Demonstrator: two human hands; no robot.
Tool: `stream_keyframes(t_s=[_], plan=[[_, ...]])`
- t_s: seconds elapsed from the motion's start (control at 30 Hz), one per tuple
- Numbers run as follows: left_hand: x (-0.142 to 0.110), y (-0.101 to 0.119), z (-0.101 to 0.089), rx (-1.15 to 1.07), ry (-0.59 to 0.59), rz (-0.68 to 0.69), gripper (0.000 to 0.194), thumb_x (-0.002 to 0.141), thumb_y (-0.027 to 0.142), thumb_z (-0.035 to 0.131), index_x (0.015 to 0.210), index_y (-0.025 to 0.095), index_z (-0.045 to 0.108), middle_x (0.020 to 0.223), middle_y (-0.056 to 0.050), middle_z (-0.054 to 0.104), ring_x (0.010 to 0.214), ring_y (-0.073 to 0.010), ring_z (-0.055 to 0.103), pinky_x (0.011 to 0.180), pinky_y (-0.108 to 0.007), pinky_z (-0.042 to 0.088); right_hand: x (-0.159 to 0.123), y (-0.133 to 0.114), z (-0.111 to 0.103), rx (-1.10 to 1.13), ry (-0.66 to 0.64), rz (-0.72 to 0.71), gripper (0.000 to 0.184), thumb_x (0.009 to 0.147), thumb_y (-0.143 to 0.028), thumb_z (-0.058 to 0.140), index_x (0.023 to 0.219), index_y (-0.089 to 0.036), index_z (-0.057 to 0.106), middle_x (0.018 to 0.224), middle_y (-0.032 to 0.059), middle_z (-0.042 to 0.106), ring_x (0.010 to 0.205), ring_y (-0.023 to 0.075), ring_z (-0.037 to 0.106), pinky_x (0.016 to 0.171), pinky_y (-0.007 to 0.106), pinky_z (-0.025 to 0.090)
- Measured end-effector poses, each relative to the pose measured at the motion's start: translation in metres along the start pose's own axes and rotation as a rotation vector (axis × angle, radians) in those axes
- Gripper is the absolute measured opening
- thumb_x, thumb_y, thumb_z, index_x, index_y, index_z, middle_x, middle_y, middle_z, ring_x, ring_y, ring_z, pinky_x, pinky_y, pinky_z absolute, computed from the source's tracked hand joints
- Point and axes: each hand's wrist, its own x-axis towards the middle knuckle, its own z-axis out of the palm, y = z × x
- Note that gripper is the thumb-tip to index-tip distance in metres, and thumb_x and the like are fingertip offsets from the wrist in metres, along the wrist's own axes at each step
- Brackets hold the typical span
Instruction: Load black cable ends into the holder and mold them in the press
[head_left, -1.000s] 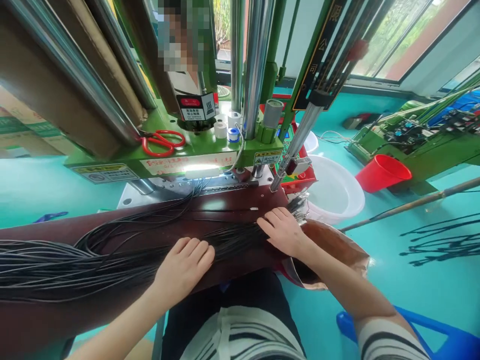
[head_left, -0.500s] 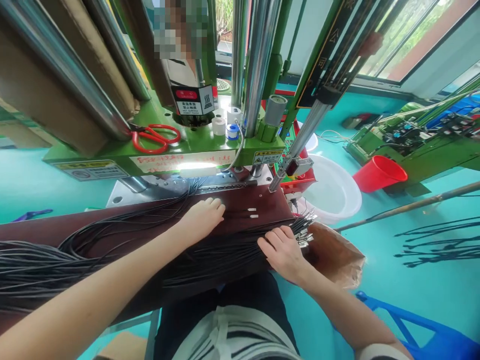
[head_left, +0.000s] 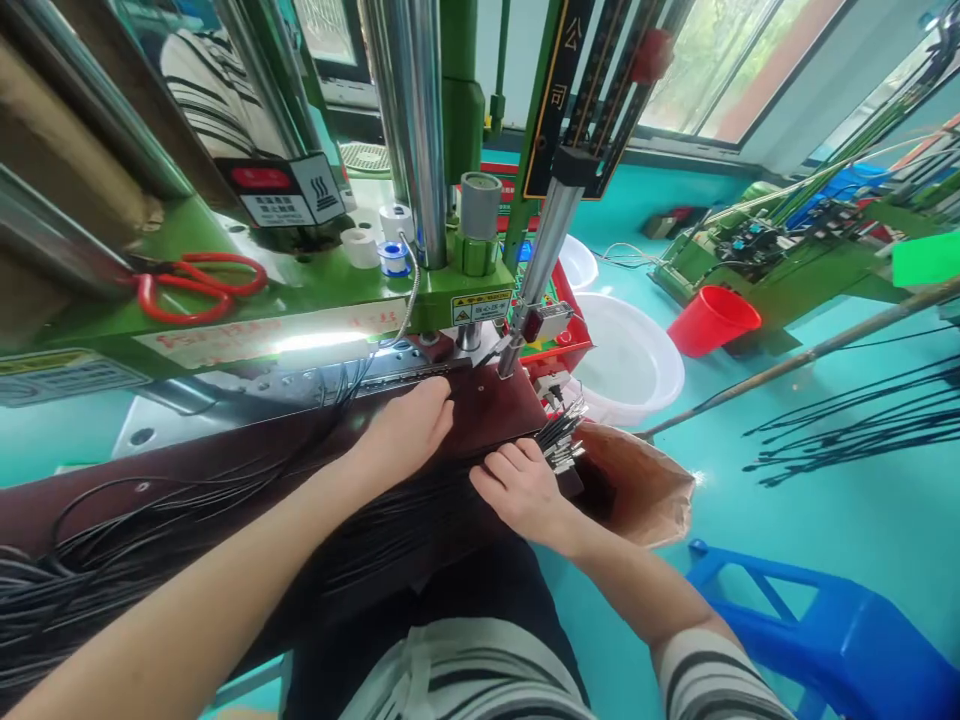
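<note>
My left hand point(head_left: 411, 428) is closed in a pinch at the front edge of a long metal mould strip point(head_left: 390, 384) in the press; its fingertips hide what they hold. Thin black cables point(head_left: 341, 392) run out of the strip just left of this hand. My right hand point(head_left: 519, 488) lies curled over a bundle of black cables point(head_left: 397, 515) along the near edge of the dark red-brown table point(head_left: 491, 405). Beyond its fingers the bundle ends in silvery metal connectors point(head_left: 566, 445).
The green press point(head_left: 315, 290) carries red-handled scissors point(head_left: 195, 285), white tape rolls point(head_left: 361, 248) and a hot-surface sign point(head_left: 289, 192). To the right are a brown paper bag point(head_left: 652, 490), a white tub point(head_left: 637, 355), a red bucket point(head_left: 712, 322) and a blue plastic stool point(head_left: 847, 625).
My left hand has moved forward to the mould strip. Two white-tipped cable ends no longer lie on the table beside it. My right hand stays on the bundle; the view has turned and shifted.
</note>
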Motion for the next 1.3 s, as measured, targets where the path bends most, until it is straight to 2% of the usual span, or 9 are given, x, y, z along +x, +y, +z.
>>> stream_keyframes(t_s=[0.2,0.3,0.4,0.5,0.6,0.8,0.93,1.17,1.3], plan=[[0.007,0.005,0.037,0.073,-0.238,0.098,0.023,0.086,0.019,0.028,0.091,0.013,0.050,0.092,-0.012,0.058,0.082,-0.0222,0.056,0.068,-0.032,0.041,0.002,0.001,0.006,0.013,-0.049,0.030,0.018,0.085,-0.014,0.043,0.094,-0.017,0.058,0.075,0.0034,0.054,0.073,0.0162,0.043,0.074,0.035,0.032],[-0.001,0.003,0.035,0.110,-0.263,0.111,0.027,0.088,0.027,0.029,0.094,0.013,0.052,0.094,-0.013,0.059,0.091,-0.0259,0.055,0.072,-0.034,0.041,0.006,0.005,0.000,0.041,-0.078,0.055,0.022,0.083,-0.013,0.045,0.101,-0.017,0.057,0.082,0.0046,0.057,0.080,0.0183,0.046,0.083,0.039,0.032],[-0.011,-0.001,0.026,0.138,-0.312,0.097,0.031,0.086,0.037,0.036,0.097,0.013,0.051,0.094,-0.013,0.061,0.088,-0.0263,0.057,0.073,-0.035,0.041,0.009,0.009,-0.010,0.087,-0.129,0.084,0.033,0.077,-0.017,0.053,0.110,-0.016,0.053,0.096,0.0076,0.057,0.091,0.0219,0.046,0.091,0.044,0.030],[-0.016,-0.006,0.025,0.198,-0.364,0.083,0.027,0.081,0.031,0.047,0.098,0.010,0.051,0.091,-0.014,0.061,0.084,-0.0279,0.059,0.070,-0.035,0.042,0.008,0.010,-0.017,0.122,-0.152,0.088,0.044,0.072,-0.018,0.058,0.115,-0.017,0.050,0.104,0.0098,0.056,0.098,0.0241,0.046,0.095,0.046,0.028],[-0.016,-0.007,0.030,0.213,-0.392,0.101,0.019,0.082,0.023,0.043,0.091,0.010,0.054,0.088,-0.015,0.062,0.081,-0.0275,0.060,0.069,-0.036,0.042,0.003,0.005,-0.018,0.150,-0.146,0.100,0.045,0.072,-0.018,0.057,0.116,-0.017,0.050,0.106,0.0105,0.056,0.103,0.0245,0.046,0.098,0.047,0.027],[-0.014,-0.004,0.029,0.256,-0.283,0.060,0.022,0.083,0.015,0.030,0.092,0.010,0.049,0.089,-0.016,0.060,0.082,-0.0274,0.060,0.064,-0.033,0.042,-0.005,-0.016,-0.014,0.236,-0.044,0.070,0.037,0.081,-0.023,0.048,0.118,-0.018,0.050,0.122,0.0097,0.051,0.121,0.0244,0.036,0.104,0.044,0.024],[-0.018,-0.007,0.007,0.130,-0.226,-0.067,0.024,0.088,0.026,0.026,0.099,0.012,0.042,0.075,-0.011,0.063,0.070,-0.0264,0.062,0.059,-0.032,0.040,0.000,-0.020,-0.011,0.291,-0.035,0.065,0.037,0.083,-0.027,0.048,0.119,-0.017,0.049,0.123,0.0096,0.051,0.121,0.0221,0.036,0.103,0.041,0.026],[-0.048,-0.019,-0.045,-0.148,0.092,-0.097,0.031,0.086,0.042,0.029,0.096,0.019,0.047,0.077,-0.007,0.064,0.075,-0.0242,0.061,0.063,-0.030,0.041,0.005,-0.017,-0.010,0.383,-0.093,0.144,0.053,0.073,-0.036,0.061,0.120,-0.015,0.047,0.107,0.0117,0.057,0.102,0.0240,0.047,0.090,0.042,0.037],[-0.068,-0.020,-0.057,-0.412,0.136,-0.160,0.030,0.079,0.049,0.042,0.086,0.021,0.053,0.070,-0.002,0.061,0.064,-0.0190,0.056,0.058,-0.028,0.043,0.014,-0.017,-0.015,0.677,-0.014,0.198,0.062,0.071,-0.043,0.063,0.123,-0.015,0.044,0.116,0.0132,0.053,0.113,0.0256,0.042,0.098,0.044,0.033]])
